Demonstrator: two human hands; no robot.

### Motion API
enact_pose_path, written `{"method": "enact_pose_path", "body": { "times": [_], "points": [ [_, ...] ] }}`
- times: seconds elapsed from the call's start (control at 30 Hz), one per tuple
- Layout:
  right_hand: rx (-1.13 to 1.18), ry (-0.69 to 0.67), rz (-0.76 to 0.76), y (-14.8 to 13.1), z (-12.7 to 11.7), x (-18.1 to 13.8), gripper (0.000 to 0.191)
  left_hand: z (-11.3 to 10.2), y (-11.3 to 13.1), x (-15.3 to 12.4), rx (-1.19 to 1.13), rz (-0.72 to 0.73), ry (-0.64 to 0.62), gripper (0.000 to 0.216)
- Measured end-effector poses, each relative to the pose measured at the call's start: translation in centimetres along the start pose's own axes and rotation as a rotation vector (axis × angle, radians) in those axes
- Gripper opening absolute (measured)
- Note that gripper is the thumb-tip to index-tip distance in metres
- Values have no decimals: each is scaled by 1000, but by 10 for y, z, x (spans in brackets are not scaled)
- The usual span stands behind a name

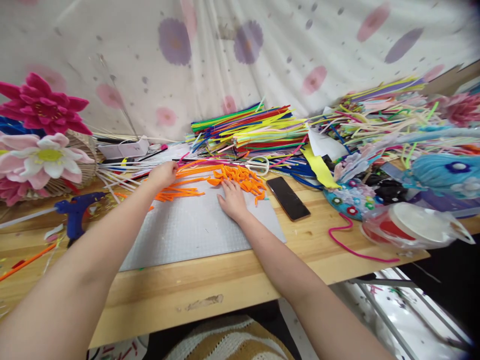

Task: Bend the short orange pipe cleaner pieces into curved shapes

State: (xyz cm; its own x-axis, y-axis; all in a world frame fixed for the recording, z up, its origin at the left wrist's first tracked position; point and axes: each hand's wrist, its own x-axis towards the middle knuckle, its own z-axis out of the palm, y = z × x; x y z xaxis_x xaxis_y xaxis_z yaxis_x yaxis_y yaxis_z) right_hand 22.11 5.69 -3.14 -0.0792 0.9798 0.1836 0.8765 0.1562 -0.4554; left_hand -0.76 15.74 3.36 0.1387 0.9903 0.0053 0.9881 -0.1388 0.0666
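Note:
My left hand (162,175) reaches to the far edge of a grey cutting mat (195,230), its fingers curled over straight orange pipe cleaners (183,191). My right hand (232,200) lies flat on the mat, fingers stretched towards a heap of bent orange pipe-cleaner pieces (242,180). A pair of scissors with white handles (259,164) lies just behind that heap.
A black phone (288,198) lies right of the mat. A blue glue gun (77,212) sits at the left, near pink and white craft flowers (41,135). Stacks of coloured pipe cleaners (255,130) fill the back. A plastic bag with a red-rimmed container (408,227) is at the right edge.

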Motion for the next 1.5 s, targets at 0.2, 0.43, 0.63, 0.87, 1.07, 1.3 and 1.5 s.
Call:
{"method": "enact_pose_path", "body": {
  "times": [0.2,0.43,0.63,0.87,1.07,1.3,1.5],
  "points": [
    [-10,-6,-7,1,1,0,53,-29,-22,2,-453,22,-253,27],
    [-7,3,-11,1,1,0,53,-29,-21,4,109,37,-344,20],
    [-5,14,-12,2,2,0,52,-1,-6,3,253,25,-203,30],
    [-23,4,-11,2,2,0,53,-14,-12,-6,276,11,-54,33],
    [-3,92,-34,1,3,-2,48,-54,-11,-33,83,-44,453,34],
    [40,303,-188,-4,-8,-6,36,-54,-13,-71,-6,101,626,31],
    [-79,327,-336,-33,-31,-5,50,-36,-10,-106,50,388,520,26]
  ]
}}
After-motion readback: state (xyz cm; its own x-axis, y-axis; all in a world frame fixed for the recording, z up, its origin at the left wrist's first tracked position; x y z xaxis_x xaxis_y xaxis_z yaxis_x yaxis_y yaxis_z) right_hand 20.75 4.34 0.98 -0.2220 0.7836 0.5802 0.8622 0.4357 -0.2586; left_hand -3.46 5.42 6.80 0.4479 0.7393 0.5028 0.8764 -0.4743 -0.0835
